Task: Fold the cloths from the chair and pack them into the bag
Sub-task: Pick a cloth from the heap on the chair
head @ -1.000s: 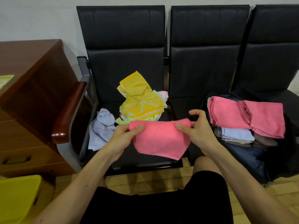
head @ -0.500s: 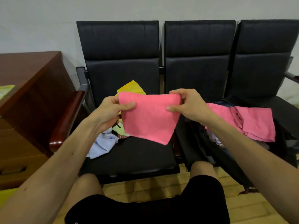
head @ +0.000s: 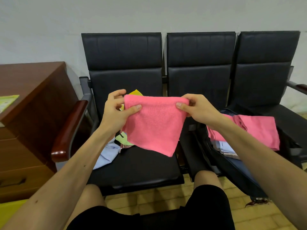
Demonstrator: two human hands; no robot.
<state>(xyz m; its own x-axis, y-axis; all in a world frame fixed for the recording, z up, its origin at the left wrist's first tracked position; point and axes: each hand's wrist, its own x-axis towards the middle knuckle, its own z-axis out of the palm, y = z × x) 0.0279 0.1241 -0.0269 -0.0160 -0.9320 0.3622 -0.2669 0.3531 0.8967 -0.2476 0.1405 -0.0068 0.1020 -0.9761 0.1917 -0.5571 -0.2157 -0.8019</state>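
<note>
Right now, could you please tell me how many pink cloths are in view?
3. One pink cloth is held between left hand and right hand; two more lie side by side atop the bag, one left, one right. Others may hide in the pile.

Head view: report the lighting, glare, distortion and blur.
Head view: soft, even light with no hard shadows; a small glare spot on the armrest; the wide-angle lens bows the chair backs; the pink cloth is sharp, its weave visible; the dark bag loses detail.
</note>
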